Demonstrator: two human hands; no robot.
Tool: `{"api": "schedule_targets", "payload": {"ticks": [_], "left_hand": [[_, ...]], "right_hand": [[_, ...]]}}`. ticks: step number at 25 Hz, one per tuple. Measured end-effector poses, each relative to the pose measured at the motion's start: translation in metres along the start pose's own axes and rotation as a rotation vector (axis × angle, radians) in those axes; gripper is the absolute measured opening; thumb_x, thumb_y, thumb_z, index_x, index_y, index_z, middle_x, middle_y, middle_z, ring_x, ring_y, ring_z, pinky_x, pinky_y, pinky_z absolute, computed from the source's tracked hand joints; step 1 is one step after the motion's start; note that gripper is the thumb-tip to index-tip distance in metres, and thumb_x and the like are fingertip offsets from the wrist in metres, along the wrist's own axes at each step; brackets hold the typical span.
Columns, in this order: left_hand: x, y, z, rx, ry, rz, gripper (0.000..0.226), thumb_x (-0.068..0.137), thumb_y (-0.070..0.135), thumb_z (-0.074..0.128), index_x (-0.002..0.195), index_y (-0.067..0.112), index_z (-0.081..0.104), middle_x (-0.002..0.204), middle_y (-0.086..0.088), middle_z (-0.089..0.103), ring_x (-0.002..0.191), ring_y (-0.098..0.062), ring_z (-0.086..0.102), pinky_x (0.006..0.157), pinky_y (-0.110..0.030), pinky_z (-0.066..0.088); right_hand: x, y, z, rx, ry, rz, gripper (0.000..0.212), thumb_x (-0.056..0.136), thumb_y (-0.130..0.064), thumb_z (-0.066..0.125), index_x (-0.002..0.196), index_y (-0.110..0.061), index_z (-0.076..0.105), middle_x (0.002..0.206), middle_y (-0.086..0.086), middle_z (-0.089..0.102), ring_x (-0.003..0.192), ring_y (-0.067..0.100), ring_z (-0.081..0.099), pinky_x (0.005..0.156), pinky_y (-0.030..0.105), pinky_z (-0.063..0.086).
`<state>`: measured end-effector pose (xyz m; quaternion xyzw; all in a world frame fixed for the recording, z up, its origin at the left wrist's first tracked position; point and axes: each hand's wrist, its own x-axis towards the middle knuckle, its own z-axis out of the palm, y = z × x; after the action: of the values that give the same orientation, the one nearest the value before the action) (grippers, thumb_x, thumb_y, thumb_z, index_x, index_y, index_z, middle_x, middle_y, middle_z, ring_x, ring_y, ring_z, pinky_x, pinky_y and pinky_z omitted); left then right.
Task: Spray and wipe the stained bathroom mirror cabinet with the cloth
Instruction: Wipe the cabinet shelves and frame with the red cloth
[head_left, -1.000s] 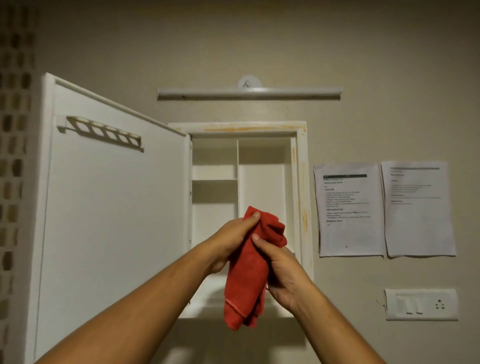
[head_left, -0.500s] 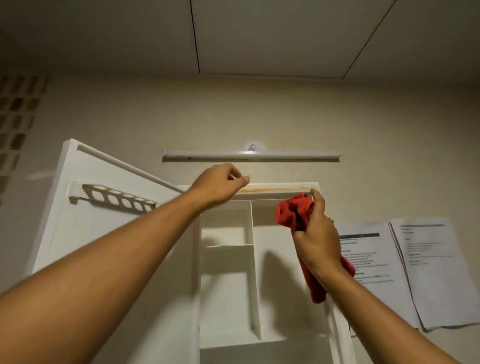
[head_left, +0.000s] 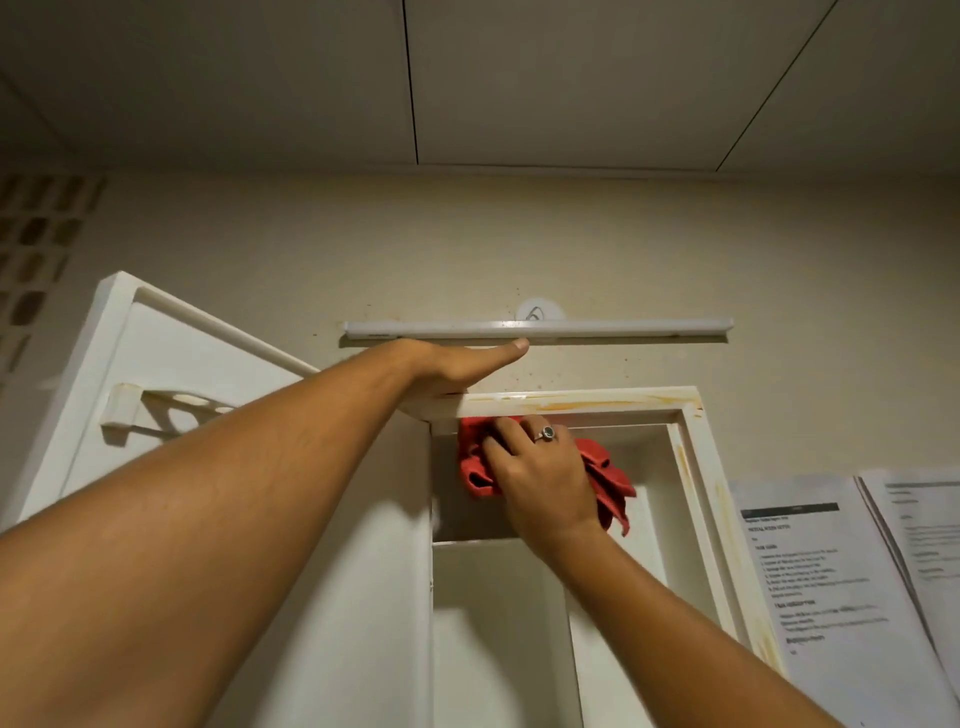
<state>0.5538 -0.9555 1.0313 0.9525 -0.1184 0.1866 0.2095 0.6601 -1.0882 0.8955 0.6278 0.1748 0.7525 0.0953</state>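
Overhead, looking up. My L hand (head_left: 457, 366) lay palm-down on top of the cabinet (head_left: 701, 467) at its left corner. One digit was straight and pointed right, just under the light bar (head_left: 540, 328). It held nothing; the other fingers were hidden behind the top edge.

My R hand (head_left: 540, 483) gripped the red cloth (head_left: 608, 470), fingers curled over the bunched wad. It pressed the wad up under the top rail at the left of the opening, hinge side. A ring (head_left: 546, 433) sat on one R finger. Loose cloth ends hung right of and below the hand, in front of the upper compartment.

Stains: orange-brown streaks (head_left: 576, 404) ran along the front of the top rail, right of the L hand, w/ more down the right frame strip. The cloth met the rail's lower edge; whether it reached the streaked face, cdn't tell.

The door (head_left: 208, 358) stood open to the left, w/ a white slotted rack (head_left: 156, 410) on its inside face. Inside the cabinet: a white shelf (head_left: 493, 541) and a vertical divider (head_left: 574, 649). Two printed sheets (head_left: 831, 571) hung on the wall right of the cabinet, text too small to read.
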Motion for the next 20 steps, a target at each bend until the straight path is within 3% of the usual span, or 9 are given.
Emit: {"api": "schedule_targets", "payload": {"ticks": [2, 6, 8, 10, 14, 17, 19, 20], "left_hand": [[0.002, 0.0, 0.0, 0.017, 0.043, 0.038, 0.107, 0.08, 0.095, 0.021, 0.161, 0.026, 0.03, 0.167, -0.004, 0.029, 0.151, -0.023, 0.032, 0.101, -0.03, 0.027], [0.008, -0.001, 0.003, 0.036, 0.083, 0.064, 0.11, 0.074, 0.1, 0.024, 0.162, 0.035, 0.022, 0.168, -0.005, 0.026, 0.152, -0.026, 0.028, 0.109, -0.037, 0.027], [0.01, -0.003, 0.002, 0.029, 0.122, 0.07, 0.117, 0.069, 0.102, 0.028, 0.163, 0.032, 0.025, 0.166, -0.009, 0.03, 0.149, -0.03, 0.034, 0.113, -0.041, 0.031], [0.013, -0.004, 0.001, 0.024, 0.125, 0.068, 0.123, 0.066, 0.104, 0.03, 0.163, 0.029, 0.024, 0.168, -0.011, 0.026, 0.151, -0.032, 0.031, 0.12, -0.045, 0.027], [0.01, -0.004, 0.003, 0.008, 0.099, 0.046, 0.125, 0.062, 0.106, 0.028, 0.16, 0.029, 0.032, 0.165, -0.011, 0.032, 0.146, -0.031, 0.038, 0.117, -0.044, 0.033], [0.009, -0.003, 0.005, -0.008, 0.096, 0.052, 0.121, 0.064, 0.105, 0.028, 0.162, 0.034, 0.026, 0.165, -0.009, 0.031, 0.145, -0.028, 0.04, 0.11, -0.04, 0.038], [0.008, -0.002, 0.004, -0.017, 0.095, 0.046, 0.116, 0.069, 0.103, 0.026, 0.163, 0.034, 0.024, 0.165, -0.009, 0.03, 0.146, -0.029, 0.038, 0.107, -0.041, 0.037], [0.006, -0.002, 0.004, -0.02, 0.1, 0.068, 0.113, 0.071, 0.101, 0.026, 0.163, 0.034, 0.023, 0.167, -0.008, 0.027, 0.149, -0.029, 0.034, 0.113, -0.043, 0.033]], "right_hand": [[-0.015, 0.032, -0.007, -0.061, -0.013, 0.046, 0.036, 0.083, -0.02, 0.079, 0.118, -0.019, 0.073, 0.119, 0.005, 0.071, 0.1, 0.035, 0.064, 0.079, 0.044, 0.046], [-0.019, 0.026, -0.021, -0.072, -0.068, 0.414, 0.034, 0.077, -0.014, 0.082, 0.11, -0.018, 0.074, 0.114, 0.005, 0.073, 0.096, 0.035, 0.065, 0.081, 0.045, 0.044], [0.003, -0.024, -0.016, -0.013, -0.109, 0.363, 0.028, 0.08, -0.014, 0.074, 0.107, -0.021, 0.074, 0.111, 0.004, 0.071, 0.098, 0.034, 0.062, 0.082, 0.044, 0.043], [0.02, -0.066, -0.01, 0.032, -0.201, 0.179, 0.024, 0.085, -0.018, 0.065, 0.107, -0.023, 0.073, 0.105, 0.004, 0.068, 0.098, 0.032, 0.058, 0.081, 0.045, 0.04], [0.014, -0.023, -0.016, -0.05, -0.205, -0.009, 0.032, 0.087, -0.024, 0.074, 0.118, -0.022, 0.07, 0.116, 0.004, 0.067, 0.101, 0.033, 0.06, 0.08, 0.046, 0.042], [-0.015, 0.02, -0.027, -0.145, -0.2, 0.234, 0.042, 0.087, -0.023, 0.072, 0.128, -0.023, 0.064, 0.13, 0.001, 0.065, 0.103, 0.033, 0.061, 0.08, 0.043, 0.041], [-0.003, -0.005, -0.03, -0.057, -0.236, 0.41, 0.034, 0.085, -0.019, 0.07, 0.119, -0.022, 0.068, 0.123, 0.002, 0.067, 0.099, 0.033, 0.061, 0.08, 0.043, 0.041], [0.009, -0.029, -0.027, -0.008, -0.247, 0.39, 0.026, 0.084, -0.017, 0.07, 0.11, -0.022, 0.072, 0.114, 0.003, 0.068, 0.096, 0.033, 0.06, 0.079, 0.042, 0.04]]}}
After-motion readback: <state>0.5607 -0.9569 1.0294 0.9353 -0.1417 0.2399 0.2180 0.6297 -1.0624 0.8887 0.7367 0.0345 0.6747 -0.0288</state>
